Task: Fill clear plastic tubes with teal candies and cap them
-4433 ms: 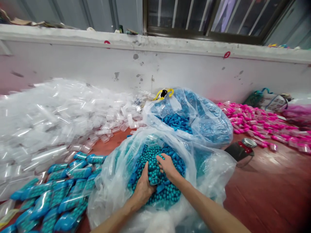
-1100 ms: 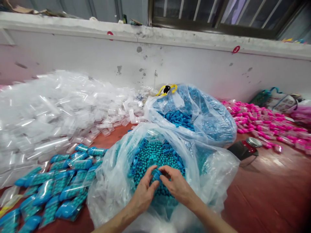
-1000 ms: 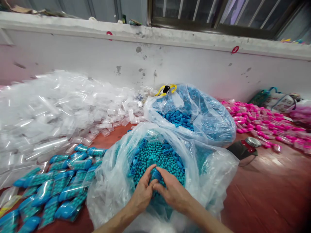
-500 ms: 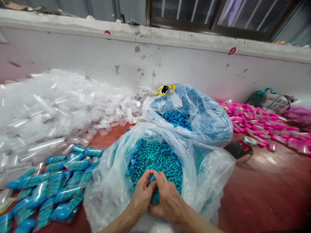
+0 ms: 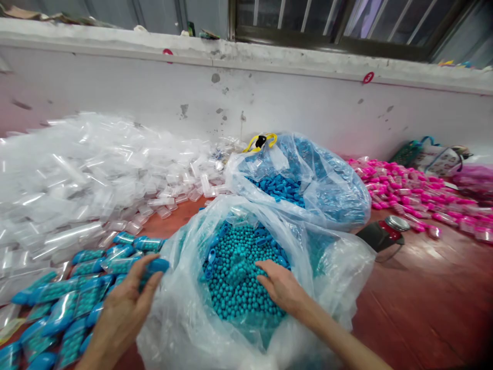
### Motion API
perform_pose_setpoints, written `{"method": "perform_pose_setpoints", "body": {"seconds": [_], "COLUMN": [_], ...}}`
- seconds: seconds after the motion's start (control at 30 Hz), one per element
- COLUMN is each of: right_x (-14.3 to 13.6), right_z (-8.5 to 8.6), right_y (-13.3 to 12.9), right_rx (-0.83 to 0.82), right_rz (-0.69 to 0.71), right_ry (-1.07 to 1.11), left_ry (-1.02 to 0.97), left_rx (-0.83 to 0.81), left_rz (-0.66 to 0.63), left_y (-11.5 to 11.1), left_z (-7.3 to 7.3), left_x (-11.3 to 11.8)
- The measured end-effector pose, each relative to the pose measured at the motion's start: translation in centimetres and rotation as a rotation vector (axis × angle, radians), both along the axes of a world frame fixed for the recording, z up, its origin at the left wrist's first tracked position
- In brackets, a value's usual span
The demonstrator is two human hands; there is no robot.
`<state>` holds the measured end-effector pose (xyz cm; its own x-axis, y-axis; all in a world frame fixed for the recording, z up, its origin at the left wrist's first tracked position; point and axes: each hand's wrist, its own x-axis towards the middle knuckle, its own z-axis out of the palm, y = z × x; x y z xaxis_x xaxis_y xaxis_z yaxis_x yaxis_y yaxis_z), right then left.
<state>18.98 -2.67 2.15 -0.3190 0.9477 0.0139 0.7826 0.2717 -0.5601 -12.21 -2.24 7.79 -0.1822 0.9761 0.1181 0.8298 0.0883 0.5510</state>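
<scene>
My left hand point(image 5: 125, 303) is over the left pile, its fingers closed around a small clear container with a blue cap point(image 5: 158, 265); most of its body is hidden by the fingers. Below lie several similar containers point(image 5: 88, 294), filled with teal beads and capped in blue. In the middle stands an open plastic bag point(image 5: 175, 303) full of teal beads point(image 5: 246, 293), with loose blue caps point(image 5: 211, 255) along the edges of the beads. Over the right side of these beads is my right hand point(image 5: 284, 288), fingers apart and nothing visible in them.
Behind stands another bag of blue caps point(image 5: 279, 189). A large heap of clear empty containers point(image 5: 108, 164) spreads at the left, and pink-capped containers point(image 5: 419, 192) lie at the right. A dark jar-like object with a metallic top point(image 5: 385, 232) sits on the red surface point(image 5: 416, 303).
My hands were together over the beads around a blue-capped container. They have parted: the left carried it to the left pile, and the right moved slightly right and opened.
</scene>
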Motion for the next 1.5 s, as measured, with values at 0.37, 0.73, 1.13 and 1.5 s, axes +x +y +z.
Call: {"method": "perform_pose_setpoints", "body": {"seconds": [0.37, 0.73, 1.13, 1.5], "right_x": [-0.6, -0.8, -1.5, 0.3], "right_z": [-0.4, -2.8, 0.3, 0.3], "right_y": [6.3, 1.8, 1.3, 0.5], "right_rx": [0.221, 0.231, 0.227, 0.107], "right_rz": [-0.116, 0.023, 0.014, 0.128], "right_ry": [-0.561, -0.415, -0.282, -0.315], "left_ry": [-0.066, -0.005, -0.301, -0.588], "left_rx": [-0.068, -0.270, -0.223, -0.401], "left_rz": [-0.328, -0.377, -0.502, -0.566], "left_y": [-0.4, 1.2, 0.9, 1.2], "left_z": [-2.8, -7.5, -6.9, -8.4], "left_x": [9.1, 12.6, 12.7, 12.1]}}
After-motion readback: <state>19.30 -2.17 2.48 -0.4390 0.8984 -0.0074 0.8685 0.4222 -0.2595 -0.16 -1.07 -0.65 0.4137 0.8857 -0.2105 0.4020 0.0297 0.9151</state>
